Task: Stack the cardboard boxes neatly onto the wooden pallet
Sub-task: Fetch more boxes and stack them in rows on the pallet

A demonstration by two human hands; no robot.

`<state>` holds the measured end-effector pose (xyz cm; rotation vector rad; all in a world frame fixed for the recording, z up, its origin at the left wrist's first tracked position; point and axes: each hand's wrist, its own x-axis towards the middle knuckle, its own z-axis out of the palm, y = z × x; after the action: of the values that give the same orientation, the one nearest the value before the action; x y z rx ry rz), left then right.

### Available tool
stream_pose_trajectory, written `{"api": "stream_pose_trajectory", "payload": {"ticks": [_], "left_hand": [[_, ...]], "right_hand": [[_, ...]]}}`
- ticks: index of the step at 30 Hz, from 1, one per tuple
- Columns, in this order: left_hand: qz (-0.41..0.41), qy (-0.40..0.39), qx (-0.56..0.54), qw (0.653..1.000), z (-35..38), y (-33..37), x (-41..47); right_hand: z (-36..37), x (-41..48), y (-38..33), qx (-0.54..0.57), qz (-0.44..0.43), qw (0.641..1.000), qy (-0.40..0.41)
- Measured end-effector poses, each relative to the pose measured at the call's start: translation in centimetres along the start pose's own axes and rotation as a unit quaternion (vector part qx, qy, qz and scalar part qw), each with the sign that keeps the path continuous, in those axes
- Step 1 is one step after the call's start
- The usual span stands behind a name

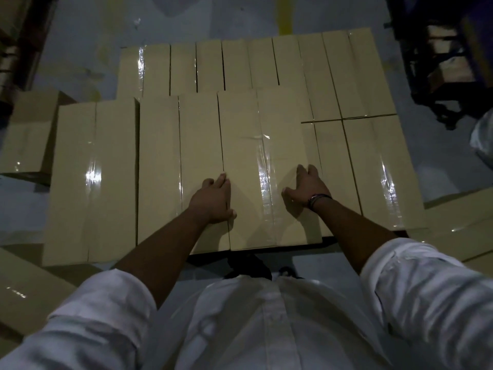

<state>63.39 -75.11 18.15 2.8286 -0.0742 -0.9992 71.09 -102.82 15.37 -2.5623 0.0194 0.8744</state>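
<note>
A stack of tan cardboard boxes sealed with clear tape fills the middle of the head view. On its upper layer lies a taped box [266,166], with my left hand [213,200] flat on its left edge, across the seam to the neighbouring box [160,166]. My right hand [306,189] lies on its right edge, fingers curled over the side. Lower boxes [373,166] sit to the right and a back row [240,65] lies beyond. The wooden pallet is hidden under the boxes.
Another box [90,177] lies at the stack's left end. Loose boxes stand on the grey floor at left [26,134], lower left [24,292] and right [458,222]. A dark rack [440,62] stands at back right. A yellow floor line [284,14] runs away ahead.
</note>
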Motion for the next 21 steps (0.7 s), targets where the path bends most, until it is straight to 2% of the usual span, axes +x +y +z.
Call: {"api": "stream_pose_trajectory", "payload": {"ticks": [21], "left_hand": [[-0.004, 0.005, -0.015, 1.0, 0.2, 1.0, -0.9]], "right_hand": [[0.6, -1.8, 0.4, -0.043, -0.013, 0.999, -0.015]]}}
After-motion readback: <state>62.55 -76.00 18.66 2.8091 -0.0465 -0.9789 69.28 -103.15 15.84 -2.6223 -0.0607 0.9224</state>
